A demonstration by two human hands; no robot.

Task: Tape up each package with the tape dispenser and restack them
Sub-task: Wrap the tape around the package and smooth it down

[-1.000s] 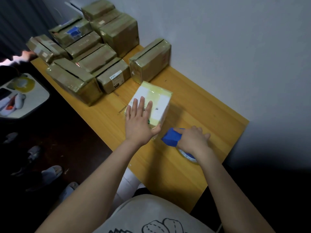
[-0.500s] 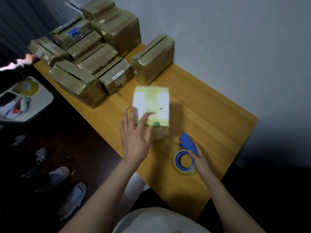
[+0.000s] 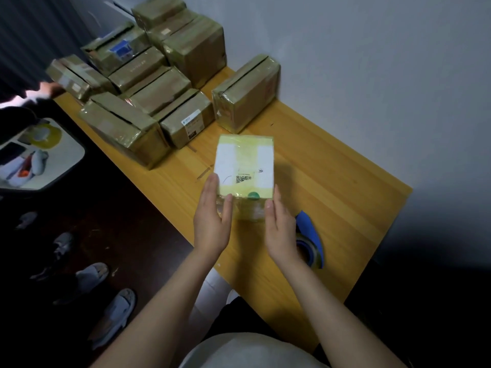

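The package (image 3: 244, 166) between the two hands is a small box with white panels, wrapped in glossy yellowish tape. It has a black code square printed near its close edge and a green dot at the close edge itself. It sits on the wooden table (image 3: 345, 187) just past the fingertips.

The left hand (image 3: 212, 221) lies flat against its left near corner and the right hand (image 3: 280, 229) against its right near corner. The fingers of both are straight and gripping nothing.

One blue tape dispenser (image 3: 309, 229) lies on the table just right of the right hand, partly hidden behind it.

Beyond the hands and off to the left is a cluster of brown taped packages (image 3: 159, 91). I count nine there as best I can separate them, some stacked against the wall. A tenth brown package (image 3: 247, 91) stands alone straight ahead of the hands, just beyond the white one. That makes eleven packages and one dispenser.
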